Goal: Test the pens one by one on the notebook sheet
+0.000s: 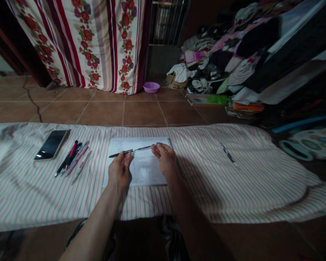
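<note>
My left hand [120, 169] is closed in a pinch on a black pen barrel [120, 153], whose end points right. In the fingertips of my right hand [165, 156] is a thin dark pen refill [143, 148], its pale tip close to the end of the barrel. Whether tip and barrel touch I cannot tell. Both hands are above a white spiral notebook [145, 177], which lies on a striped cloth [206, 203]. Off to the right, a slim black and clear pen part [229, 156] lies on the cloth.
Several pens [73, 159] lie bunched on the left, beside a dark-screened phone [52, 145]. Beyond the cloth are a tiled floor [103, 112], a purple basin [151, 87], a floral curtain [97, 43] and a heap of clothes [220, 58].
</note>
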{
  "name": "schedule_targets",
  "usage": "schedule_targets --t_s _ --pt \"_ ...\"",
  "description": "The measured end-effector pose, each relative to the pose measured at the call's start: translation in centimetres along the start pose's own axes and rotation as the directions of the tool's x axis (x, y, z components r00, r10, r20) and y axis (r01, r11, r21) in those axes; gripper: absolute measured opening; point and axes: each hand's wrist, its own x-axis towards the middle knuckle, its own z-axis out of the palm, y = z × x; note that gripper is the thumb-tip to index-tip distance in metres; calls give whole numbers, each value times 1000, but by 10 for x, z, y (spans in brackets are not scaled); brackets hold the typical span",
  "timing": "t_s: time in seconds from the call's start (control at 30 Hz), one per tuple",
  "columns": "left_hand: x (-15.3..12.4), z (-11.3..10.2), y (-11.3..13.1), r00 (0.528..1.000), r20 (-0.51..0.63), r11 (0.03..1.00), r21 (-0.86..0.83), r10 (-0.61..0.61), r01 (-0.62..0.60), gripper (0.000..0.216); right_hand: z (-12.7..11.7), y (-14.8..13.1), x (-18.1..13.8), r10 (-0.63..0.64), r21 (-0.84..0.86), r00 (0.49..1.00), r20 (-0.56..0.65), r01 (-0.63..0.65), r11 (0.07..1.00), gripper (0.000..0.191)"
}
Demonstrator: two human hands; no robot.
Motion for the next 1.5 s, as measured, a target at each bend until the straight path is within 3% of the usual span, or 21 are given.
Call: schedule_targets --t_s 0.77,1.23,1.5 --pt "-3 3 3 1000 -16 1000 7 -27 27 16 2 17 0 -2 11 998 64 1 1000 10" --pt "0 0 3 1000 -1 1000 1 -22 22 15 0 15 0 -4 -207 999 39 12 978 11" --pt "3 -3 0 999 40 998 68 -8 5 17 5 19 -5 -55 -396 989 141 107 912 9"
